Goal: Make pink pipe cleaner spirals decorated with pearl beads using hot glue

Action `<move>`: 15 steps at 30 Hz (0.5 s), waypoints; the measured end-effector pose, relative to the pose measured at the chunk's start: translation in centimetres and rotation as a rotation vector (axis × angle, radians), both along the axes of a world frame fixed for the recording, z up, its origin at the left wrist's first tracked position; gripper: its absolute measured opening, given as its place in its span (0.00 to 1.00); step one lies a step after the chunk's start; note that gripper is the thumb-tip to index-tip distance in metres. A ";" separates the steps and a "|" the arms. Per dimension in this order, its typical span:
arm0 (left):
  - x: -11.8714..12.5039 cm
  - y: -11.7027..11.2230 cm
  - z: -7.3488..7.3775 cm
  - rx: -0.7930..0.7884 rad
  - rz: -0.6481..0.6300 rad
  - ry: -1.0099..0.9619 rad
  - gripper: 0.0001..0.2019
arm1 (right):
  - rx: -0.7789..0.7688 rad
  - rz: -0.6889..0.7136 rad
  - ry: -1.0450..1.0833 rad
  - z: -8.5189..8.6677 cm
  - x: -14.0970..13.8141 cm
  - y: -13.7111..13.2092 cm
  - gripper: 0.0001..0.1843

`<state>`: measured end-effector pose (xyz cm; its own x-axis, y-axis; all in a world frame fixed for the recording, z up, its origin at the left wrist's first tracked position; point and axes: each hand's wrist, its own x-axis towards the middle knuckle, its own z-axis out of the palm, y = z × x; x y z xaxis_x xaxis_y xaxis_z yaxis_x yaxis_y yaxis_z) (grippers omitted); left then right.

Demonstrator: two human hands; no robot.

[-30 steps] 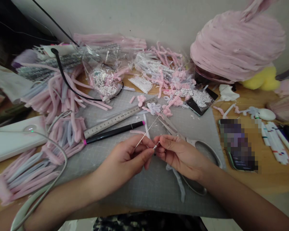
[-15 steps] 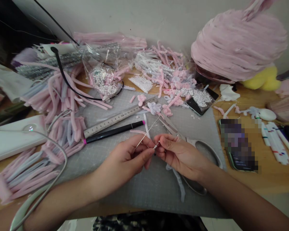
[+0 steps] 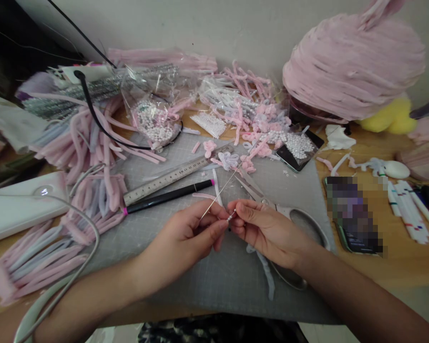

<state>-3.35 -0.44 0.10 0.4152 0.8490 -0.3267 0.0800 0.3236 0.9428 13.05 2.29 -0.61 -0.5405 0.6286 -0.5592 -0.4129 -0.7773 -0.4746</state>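
Taking the small pearly beads (image 3: 230, 216) as the clock's centre, we hold them above the grey mat (image 3: 200, 286) on the table (image 3: 396, 271). Our left hand (image 3: 189, 231) pinches them from nine o'clock, thumb against fingers; our right hand (image 3: 271, 228) pinches their other end from three. A thin wire (image 3: 223, 186) slants from our left hand toward one o'clock. The black marker (image 3: 169, 196) and metal ruler (image 3: 171, 176) lie at ten, the pale blue strip (image 3: 267, 276) at five.

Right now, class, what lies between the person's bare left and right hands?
A short row of tiny, round, silvery-white beads shows there, in the head view.
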 end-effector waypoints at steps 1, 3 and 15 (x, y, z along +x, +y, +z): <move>0.0 0.0 0.0 0.001 0.002 0.001 0.07 | -0.001 0.001 0.001 0.0 0.0 0.0 0.09; 0.0 0.0 0.1 0.002 0.003 -0.003 0.07 | -0.003 0.004 0.004 0.0 0.0 -0.1 0.09; -0.1 0.0 0.0 -0.005 0.003 -0.036 0.06 | 0.012 0.015 0.023 -0.1 0.2 0.0 0.09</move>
<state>-3.40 -0.46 0.07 0.4244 0.8486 -0.3159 0.0454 0.3285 0.9434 13.22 2.29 -0.75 -0.5624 0.6272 -0.5389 -0.4125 -0.7776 -0.4746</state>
